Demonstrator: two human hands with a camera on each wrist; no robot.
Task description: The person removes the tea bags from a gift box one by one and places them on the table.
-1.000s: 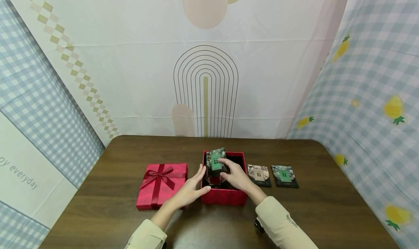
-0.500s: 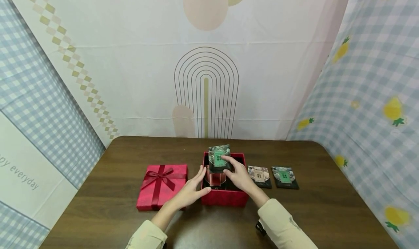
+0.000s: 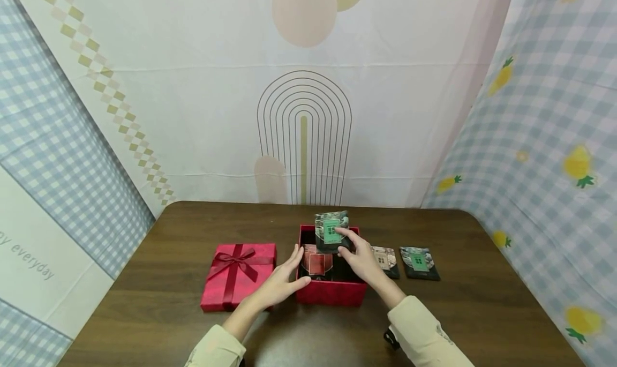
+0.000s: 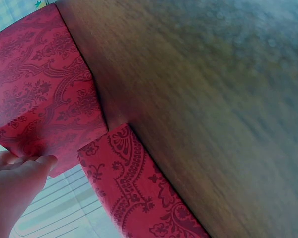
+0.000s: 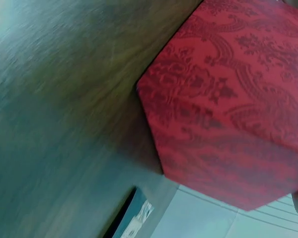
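"Holding what, and where?"

"Green-labelled packet [image 3: 329,233], over the red box [image 3: 330,293]; pinched at the right side by thumb and fingers of the right hand [image 3: 362,260], leaving most of the label uncovered."

"And with the left hand [image 3: 277,282]?"

"Fingers extended, thumb spread apart, against the box's left side, probably for steadiness."

"Farther out?"

"Inside, at left, red-labelled packet [image 3: 316,263]; left of the box, bow-topped lid [image 3: 264,292], likely aside for access; rightward on the table [image 3: 154,292], pale packet [image 3: 382,258], then second green packet [image 3: 419,261]."
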